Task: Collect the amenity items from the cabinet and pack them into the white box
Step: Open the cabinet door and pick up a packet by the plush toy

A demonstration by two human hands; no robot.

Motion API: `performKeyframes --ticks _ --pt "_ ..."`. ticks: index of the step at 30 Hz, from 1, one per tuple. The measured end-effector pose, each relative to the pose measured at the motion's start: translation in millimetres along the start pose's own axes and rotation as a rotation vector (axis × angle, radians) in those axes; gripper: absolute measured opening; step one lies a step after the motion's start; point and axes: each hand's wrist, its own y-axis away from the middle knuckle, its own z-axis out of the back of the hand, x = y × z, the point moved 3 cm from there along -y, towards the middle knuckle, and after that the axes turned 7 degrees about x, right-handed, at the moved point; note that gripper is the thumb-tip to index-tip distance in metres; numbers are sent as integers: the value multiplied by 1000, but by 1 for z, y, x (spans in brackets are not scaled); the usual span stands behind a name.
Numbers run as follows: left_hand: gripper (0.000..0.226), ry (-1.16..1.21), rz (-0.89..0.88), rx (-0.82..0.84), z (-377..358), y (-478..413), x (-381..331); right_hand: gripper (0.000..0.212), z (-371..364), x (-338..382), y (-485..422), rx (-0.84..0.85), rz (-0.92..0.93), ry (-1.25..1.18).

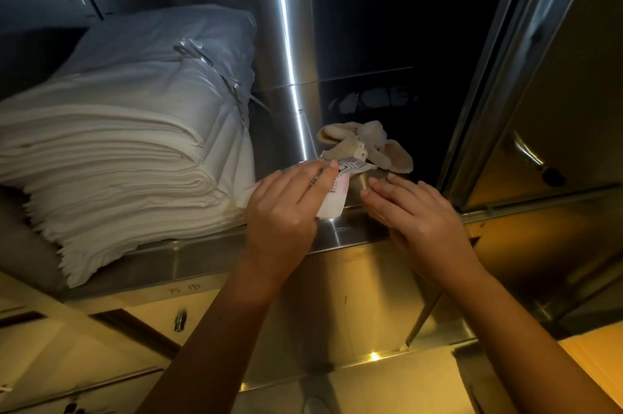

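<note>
My left hand (290, 204) grips a small white packet with pink print (335, 199) at the front of the steel cabinet shelf (340, 234). A printed label strip (354, 165) lies just beyond its fingertips. My right hand (414, 211) rests flat on the shelf beside it, fingers straight and holding nothing. A beige plush toy with long ears (365, 145) lies on the shelf behind both hands. No white box is in view.
A tall stack of folded white linen (111, 160) wrapped in clear plastic fills the shelf's left side. The open steel cabinet door (546, 103) stands at the right. Yellow-lit drawers with a latch (180, 321) lie below the shelf.
</note>
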Motion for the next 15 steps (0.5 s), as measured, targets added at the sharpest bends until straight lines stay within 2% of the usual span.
performKeyframes --ticks 4,15 --pt "30 36 -22 -2 5 3 -15 47 15 5 17 17 -48 8" --pt "31 210 -191 -32 13 14 -28 43 45 38 50 -8 -200 167"
